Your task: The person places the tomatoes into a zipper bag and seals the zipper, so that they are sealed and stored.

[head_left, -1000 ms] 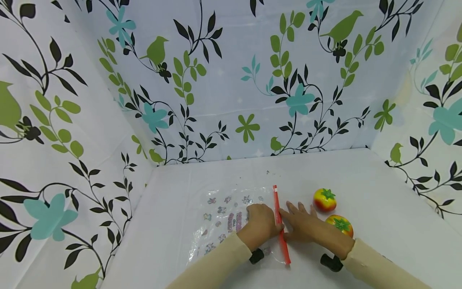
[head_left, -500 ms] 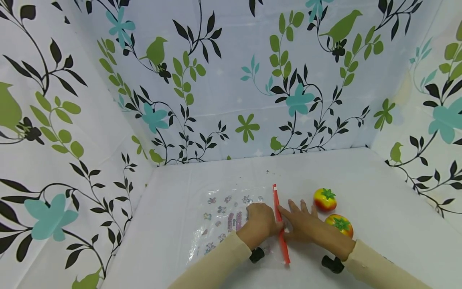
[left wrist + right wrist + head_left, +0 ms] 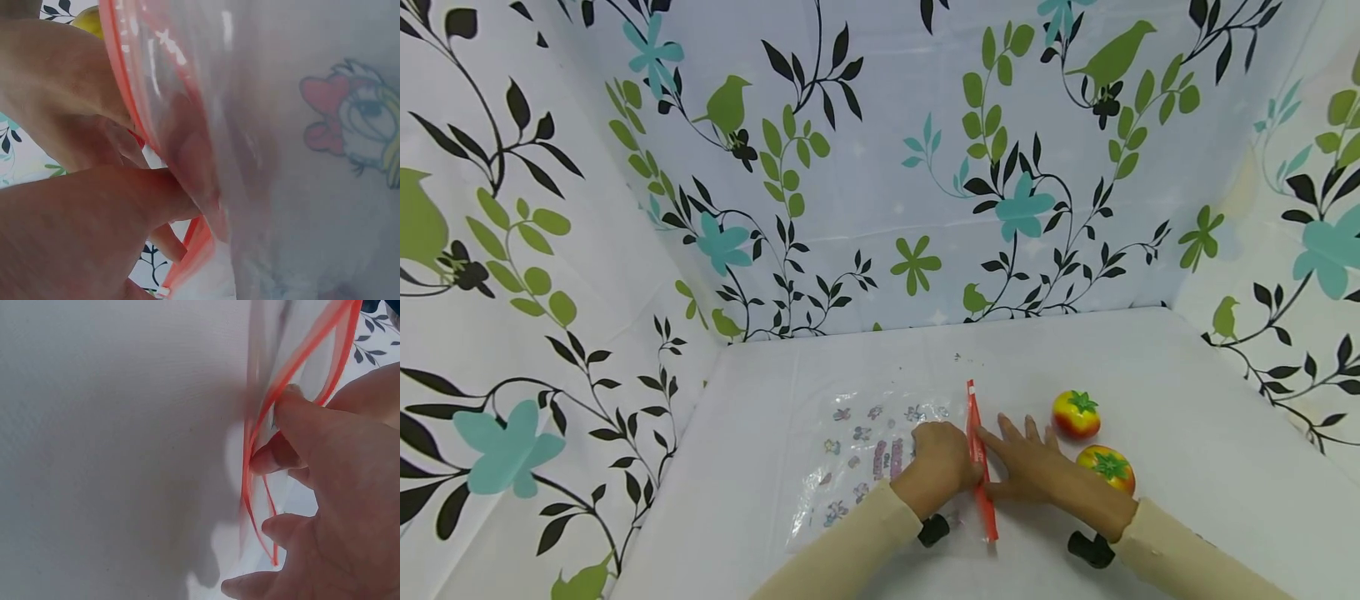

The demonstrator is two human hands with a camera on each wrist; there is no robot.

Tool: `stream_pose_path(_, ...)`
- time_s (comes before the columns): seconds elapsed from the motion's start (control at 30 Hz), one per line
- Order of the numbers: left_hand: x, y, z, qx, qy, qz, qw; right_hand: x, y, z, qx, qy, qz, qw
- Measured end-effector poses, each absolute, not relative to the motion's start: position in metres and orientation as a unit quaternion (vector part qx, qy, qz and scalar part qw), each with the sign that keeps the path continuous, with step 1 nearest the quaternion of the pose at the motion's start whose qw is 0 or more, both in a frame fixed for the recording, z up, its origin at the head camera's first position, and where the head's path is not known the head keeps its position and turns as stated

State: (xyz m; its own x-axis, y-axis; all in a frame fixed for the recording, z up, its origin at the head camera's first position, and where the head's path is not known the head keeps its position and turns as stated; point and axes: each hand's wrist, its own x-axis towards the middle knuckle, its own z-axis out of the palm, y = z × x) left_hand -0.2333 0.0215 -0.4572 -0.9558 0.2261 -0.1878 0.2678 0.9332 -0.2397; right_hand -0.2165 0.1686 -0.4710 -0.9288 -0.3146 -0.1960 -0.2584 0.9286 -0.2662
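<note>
While reaching forward over the table in pale sleeves [image 3: 850,542], gripping the clear bag [image 3: 842,475] beside its red rim [image 3: 973,417] with the left hand [image 3: 943,454], and pinching that same rim from the other side with the right hand [image 3: 1030,462]. Working close together at the rim, with both hands clamped on the bag. Spreading the printed film mainly leftward across the white table [image 3: 737,433]. Judging by the wrist views, already parting the red edges into a gap, so apparently having the mouth partly open; probably leaving some wider spreading to do; not telling whether parting the edges along their full length. Passing the right forearm right by the nearer red-and-yellow fruit [image 3: 1107,467], and pointing fingertips near the farther fruit [image 3: 1076,415], with both lying outside the bag. Facing, behind everything, a leaf-and-bird cloth [image 3: 850,208].
</note>
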Motion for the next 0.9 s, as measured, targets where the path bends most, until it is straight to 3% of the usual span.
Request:
stream_pose_path(0.5,-0.2332,0.0208,-0.4563,0.133,0.983,-0.112,0.057,-0.2176,0.1686,-0.4760,-0.158,0.974,-0.128,0.103)
stream_pose_path(0.9,-0.2358,0.0165,-0.4516,0.134,0.981,-0.122,0.071,-0.2160,0.1679,-0.4766,-0.151,0.973,-0.136,0.112)
